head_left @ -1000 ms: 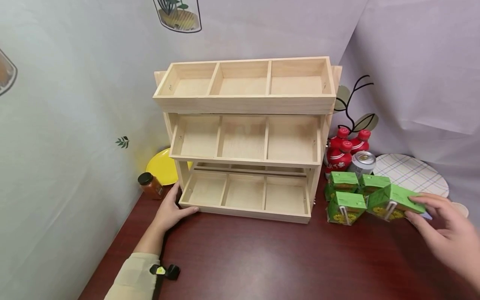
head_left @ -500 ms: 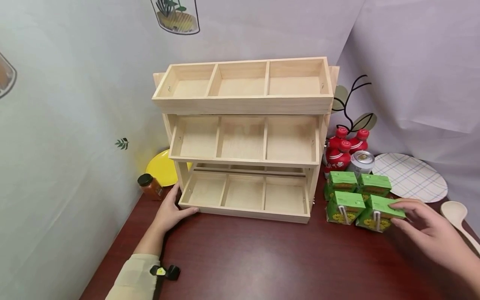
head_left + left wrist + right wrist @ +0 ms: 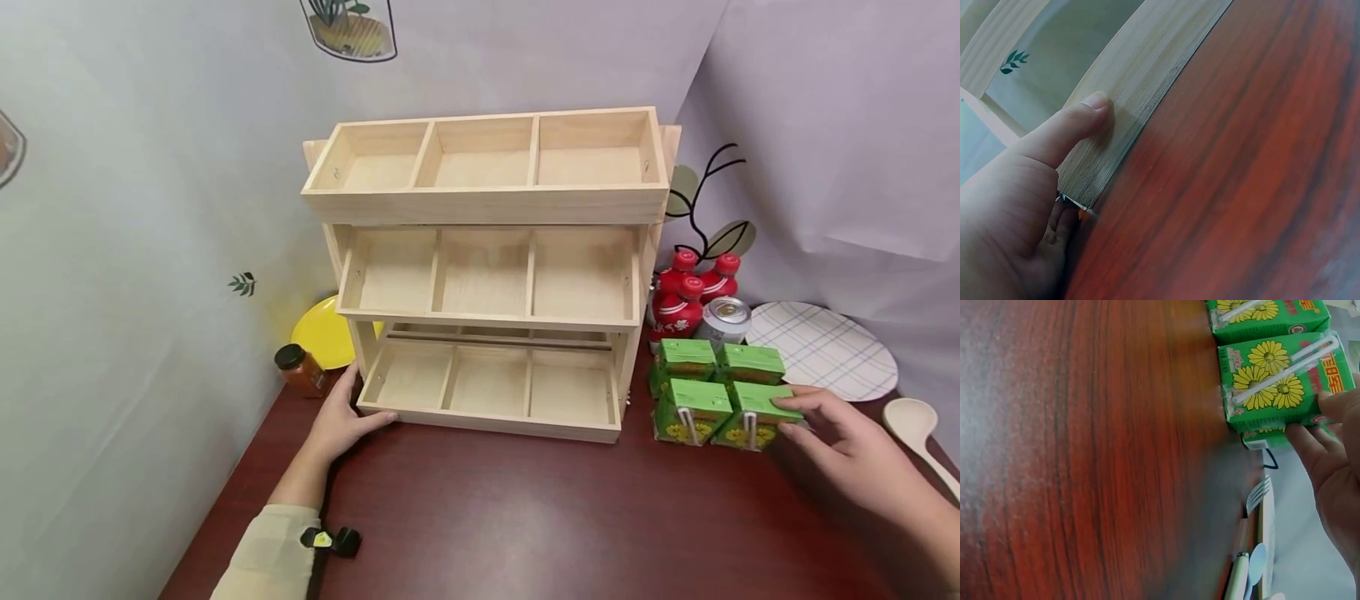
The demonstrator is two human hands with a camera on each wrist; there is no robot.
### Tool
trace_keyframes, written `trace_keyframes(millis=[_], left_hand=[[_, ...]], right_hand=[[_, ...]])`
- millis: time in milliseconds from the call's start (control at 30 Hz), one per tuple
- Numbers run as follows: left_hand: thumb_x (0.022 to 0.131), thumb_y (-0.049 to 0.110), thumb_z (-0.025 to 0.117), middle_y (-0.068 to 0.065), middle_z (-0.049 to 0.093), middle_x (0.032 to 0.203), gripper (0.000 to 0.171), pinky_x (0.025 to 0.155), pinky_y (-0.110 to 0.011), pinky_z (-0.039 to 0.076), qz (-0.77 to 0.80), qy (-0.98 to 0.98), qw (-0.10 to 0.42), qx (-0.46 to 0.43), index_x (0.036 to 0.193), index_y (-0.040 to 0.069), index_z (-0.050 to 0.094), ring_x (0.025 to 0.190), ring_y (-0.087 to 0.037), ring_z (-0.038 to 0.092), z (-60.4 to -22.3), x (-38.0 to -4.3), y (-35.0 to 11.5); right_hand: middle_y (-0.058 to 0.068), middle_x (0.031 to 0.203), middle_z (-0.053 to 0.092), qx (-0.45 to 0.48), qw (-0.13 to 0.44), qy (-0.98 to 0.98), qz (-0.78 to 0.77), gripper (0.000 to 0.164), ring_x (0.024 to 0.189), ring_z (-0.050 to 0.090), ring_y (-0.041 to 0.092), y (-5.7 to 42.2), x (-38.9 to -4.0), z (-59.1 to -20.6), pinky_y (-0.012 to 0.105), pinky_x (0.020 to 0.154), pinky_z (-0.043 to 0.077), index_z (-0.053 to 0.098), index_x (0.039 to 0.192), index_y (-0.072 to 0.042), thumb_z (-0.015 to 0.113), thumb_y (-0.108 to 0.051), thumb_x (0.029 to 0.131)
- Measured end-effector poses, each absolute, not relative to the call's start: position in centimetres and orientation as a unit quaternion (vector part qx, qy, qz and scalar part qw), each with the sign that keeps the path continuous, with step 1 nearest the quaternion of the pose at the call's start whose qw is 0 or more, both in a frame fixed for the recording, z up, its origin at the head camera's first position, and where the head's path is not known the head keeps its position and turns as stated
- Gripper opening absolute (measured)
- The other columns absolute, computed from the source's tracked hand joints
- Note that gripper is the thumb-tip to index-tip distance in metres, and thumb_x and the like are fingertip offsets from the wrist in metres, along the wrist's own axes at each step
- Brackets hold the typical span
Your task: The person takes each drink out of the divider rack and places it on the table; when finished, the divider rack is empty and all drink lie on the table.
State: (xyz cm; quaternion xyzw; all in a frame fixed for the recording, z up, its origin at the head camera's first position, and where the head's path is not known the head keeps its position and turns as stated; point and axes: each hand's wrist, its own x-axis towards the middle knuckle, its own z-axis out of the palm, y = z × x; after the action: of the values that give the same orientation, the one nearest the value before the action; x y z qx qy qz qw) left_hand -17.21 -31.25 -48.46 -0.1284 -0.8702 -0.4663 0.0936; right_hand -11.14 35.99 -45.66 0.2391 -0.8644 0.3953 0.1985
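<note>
A three-tier wooden display rack [image 3: 483, 208] stands at the middle of the table, each tier split into three bare compartments. My left hand [image 3: 334, 427] grips its lower left corner; in the left wrist view the thumb presses on the front board [image 3: 1129, 81] and the fingers lie along the side. On the right, my right hand [image 3: 855, 446] holds a green drink carton [image 3: 1285, 378] by its right end, thumb on the front and fingers on the side. Yellow flowers and a wrapped straw show on its front. Beside and behind it stand three like cartons [image 3: 692, 400].
Red-capped bottles [image 3: 677, 312] and a silver can [image 3: 724, 321] stand behind the cartons. A checked oval plate [image 3: 828, 350] and a pale ladle [image 3: 911, 421] lie at right. A fork [image 3: 1258, 495] shows beyond the table edge. A yellow plate [image 3: 324, 333] and brown jar [image 3: 302, 372] sit left.
My right hand has lowered the carton leftward from a tilted, raised pose to upright beside the other front carton, then shifted it slightly back. The left hand has stayed on the rack.
</note>
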Motion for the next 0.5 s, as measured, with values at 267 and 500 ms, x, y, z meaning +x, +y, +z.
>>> trace_keyframes(millis=[267,500], left_hand=[[0.064,0.031,0.092,-0.013,0.039,0.143,0.112,0.102,-0.052,0.03,-0.42,-0.895,0.117,-0.094,0.153,0.017,0.025,0.129,-0.029,0.037,-49.1,-16.7,-30.4],[0.065,0.035,0.09,-0.018,0.023,0.153,0.119,0.107,-0.062,0.018,-0.347,-0.917,0.182,-0.068,0.154,0.008,0.017,0.14,-0.037,0.017,-49.1,-15.2,-30.0]], right_hand=[[0.01,0.124,0.053,0.23,0.188,-0.877,0.377,0.055,0.112,0.052,-0.001,36.2,-11.4,-44.3,0.007,0.085,0.042,0.064,0.112,0.002,0.073,0.027,0.063],[0.01,0.109,0.062,0.255,0.299,-0.869,0.302,0.033,0.107,0.052,-0.002,35.4,-11.7,-41.1,0.005,0.089,0.035,0.072,0.098,-0.005,0.085,-0.012,0.069]])
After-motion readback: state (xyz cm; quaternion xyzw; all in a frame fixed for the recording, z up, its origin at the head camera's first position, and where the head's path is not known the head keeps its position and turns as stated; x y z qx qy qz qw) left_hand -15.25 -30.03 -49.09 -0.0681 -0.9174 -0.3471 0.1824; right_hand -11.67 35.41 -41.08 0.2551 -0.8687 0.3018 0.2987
